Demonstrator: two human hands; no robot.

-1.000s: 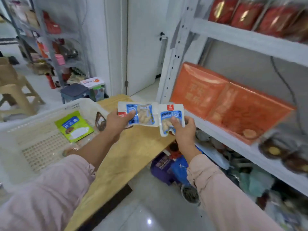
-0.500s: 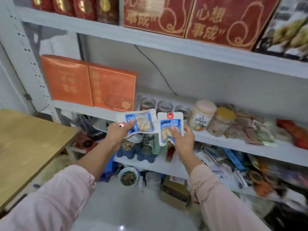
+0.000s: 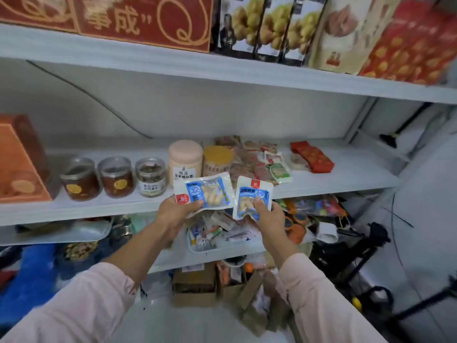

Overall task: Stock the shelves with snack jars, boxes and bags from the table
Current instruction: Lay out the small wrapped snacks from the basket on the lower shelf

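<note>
My left hand [image 3: 176, 211] grips a blue and white snack pack [image 3: 204, 191] lying sideways. My right hand [image 3: 266, 214] grips a second blue and white snack pack [image 3: 252, 197] held upright. Both packs hover just in front of the middle shelf [image 3: 329, 180], at its front edge. On that shelf stand three clear jars [image 3: 116, 176], a pink-lidded jar [image 3: 185, 161] and a yellow-lidded jar [image 3: 217, 160]. A pile of small snack bags [image 3: 262, 160] lies to the right of the jars.
An orange box [image 3: 21, 159] stands at the shelf's left end and a red bag [image 3: 312, 157] lies right of the pile. Red boxes [image 3: 146, 21] and printed bags [image 3: 267, 26] fill the top shelf. The lower shelf and floor hold clutter and cardboard boxes [image 3: 195, 284].
My view has swung right from the table and basket to the shelves. Both hands carried the two packs along, and the packs are now slightly apart in front of the middle shelf.
</note>
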